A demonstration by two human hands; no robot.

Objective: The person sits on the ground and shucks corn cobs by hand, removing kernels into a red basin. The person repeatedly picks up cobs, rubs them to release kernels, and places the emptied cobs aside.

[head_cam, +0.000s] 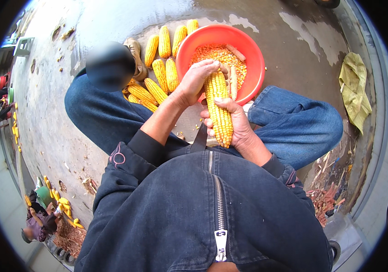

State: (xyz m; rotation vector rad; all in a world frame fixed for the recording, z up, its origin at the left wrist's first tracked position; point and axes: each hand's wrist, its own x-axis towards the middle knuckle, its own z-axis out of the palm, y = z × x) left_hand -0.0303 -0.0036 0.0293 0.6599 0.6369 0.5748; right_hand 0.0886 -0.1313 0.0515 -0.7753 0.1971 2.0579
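Observation:
Between my two hands a yellow ear of corn (219,108) is held lengthwise, tip end near my lap. My right hand (239,124) wraps its lower half, thumb lying across the kernels. At the far end my left hand (199,80) curls over the ear; part of those fingers is hidden behind it. Beyond the hands sits a red plastic basin (255,61) holding loose corn kernels (207,52). Bare cobs (233,81) rest on the kernels inside it. To the basin's left, several whole ears of corn (160,71) lie on the floor beside a tan shoe (135,56).
A crumpled yellow-green woven sack (353,88) lies at the right. Reddish cobs (325,204) are heaped at lower right. Other people (39,221) sit at the far left near more ears and a green container (44,195). The concrete floor (92,30) has wet patches.

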